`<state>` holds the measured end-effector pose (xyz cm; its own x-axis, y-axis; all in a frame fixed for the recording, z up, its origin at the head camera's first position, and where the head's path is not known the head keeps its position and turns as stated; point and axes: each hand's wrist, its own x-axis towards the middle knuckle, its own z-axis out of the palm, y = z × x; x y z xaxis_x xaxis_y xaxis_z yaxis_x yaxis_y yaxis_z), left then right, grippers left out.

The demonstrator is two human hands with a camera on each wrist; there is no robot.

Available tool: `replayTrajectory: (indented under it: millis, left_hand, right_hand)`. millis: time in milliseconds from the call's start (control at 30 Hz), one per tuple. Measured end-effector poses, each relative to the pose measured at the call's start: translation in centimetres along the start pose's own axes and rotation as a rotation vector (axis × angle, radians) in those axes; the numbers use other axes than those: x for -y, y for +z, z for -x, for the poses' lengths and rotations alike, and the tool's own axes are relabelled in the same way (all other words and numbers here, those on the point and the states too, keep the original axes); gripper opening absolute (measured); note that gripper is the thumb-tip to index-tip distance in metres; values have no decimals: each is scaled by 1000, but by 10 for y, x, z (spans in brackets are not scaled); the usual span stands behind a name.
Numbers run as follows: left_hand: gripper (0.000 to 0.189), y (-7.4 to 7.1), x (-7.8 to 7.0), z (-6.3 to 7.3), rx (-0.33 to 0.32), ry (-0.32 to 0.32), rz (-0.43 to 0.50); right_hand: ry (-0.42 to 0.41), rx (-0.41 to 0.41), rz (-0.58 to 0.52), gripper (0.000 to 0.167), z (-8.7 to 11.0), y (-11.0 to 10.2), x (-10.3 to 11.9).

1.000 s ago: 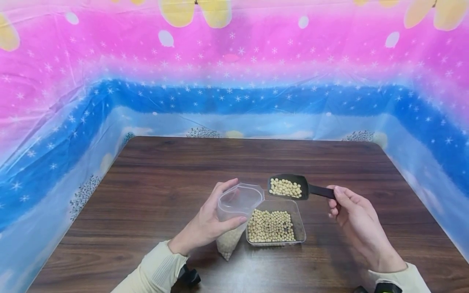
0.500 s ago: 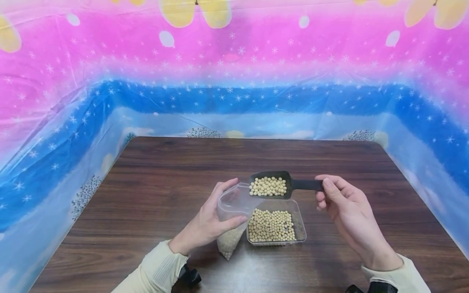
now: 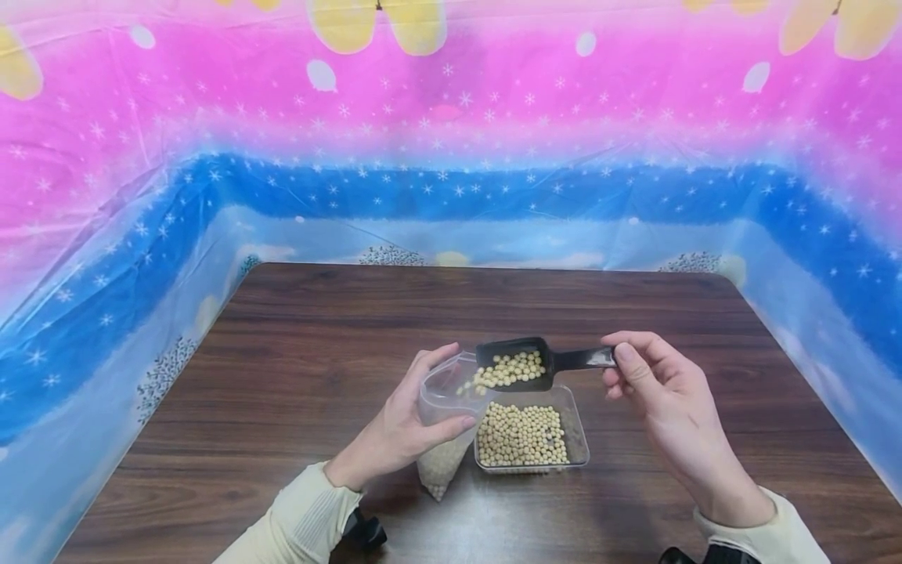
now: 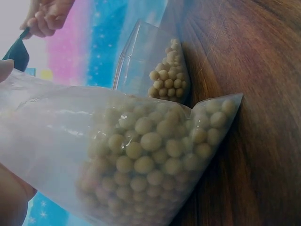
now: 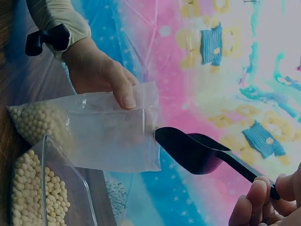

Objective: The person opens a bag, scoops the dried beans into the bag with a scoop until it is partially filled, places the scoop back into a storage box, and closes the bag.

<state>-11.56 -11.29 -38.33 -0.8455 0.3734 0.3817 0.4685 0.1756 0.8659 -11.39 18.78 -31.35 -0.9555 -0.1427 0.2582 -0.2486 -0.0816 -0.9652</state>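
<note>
Plainly, from the head, the left hand [image 3: 398, 423] grips the bag [image 3: 441, 462] well short of the tabletop [image 3: 352, 305]'s far edge — thumb and fingers apart — while the right hand [image 3: 680, 423] pinches the scoop [image 3: 557, 361]. Left wrist: beans [image 4: 143, 165] fill the bag's base. Right wrist: scoop at bag's mouth.

Black scoop [image 5: 193, 153] tilts into an open clear bag [image 5: 99, 132]; pale beans [image 3: 517, 368] spill inside.

Black scoop [image 3: 557, 361], pale yellow beans [image 3: 521, 435], brown wood-grained table [image 3: 282, 352], pink-and-blue snowflake-patterned backdrop [image 3: 451, 129], cream sleeves [image 3: 292, 521]
</note>
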Motion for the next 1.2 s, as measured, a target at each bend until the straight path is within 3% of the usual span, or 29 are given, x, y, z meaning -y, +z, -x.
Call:
replayTrajectory:
  millis: [267,367,433,567,600,667,733,833,967,1100,1200]
  left_hand:
    - [74,-2,-29,-1,-5,-1,-13]
    - [75,-2,-26,-1,-1,-3,4]
    - [77,-1,-19,0,-1,-6,17]
    - [81,-1,-3,0,-3,-6,36]
    - [82,0,0,1,-2,-4,37]
    - [82,0,4,0,-2,2,38]
    - [81,0,5,0,-2,9,36]
    - [80,0,5,0,-3,9,32]
    - [79,0,4,0,0,2,34]
    - [79,0,4,0,-2,1,35]
    - [79,0,3,1,-2,-3,35]
  right_hand:
    - [-144,13,307,18,6,6,9]
    - [-223,6,386,17,8,8,11]
    - [-335,-42,399,19,9,10,12]
    - [-664,-195,481,16,8,13,9]
    - [-740,-221,532,17,7,13,7]
    - [-811,-221,650,21,5,12,2]
    - [-806,-166,746,21,5,12,-6]
    - [-716,-71,883,17,6,10,-20]
    - [-636,-44,1002,16,6,10,-37]
    - [-544,-56,1026,14,6,12,-47]
    - [-415,-89,994,12,5,11,-51]
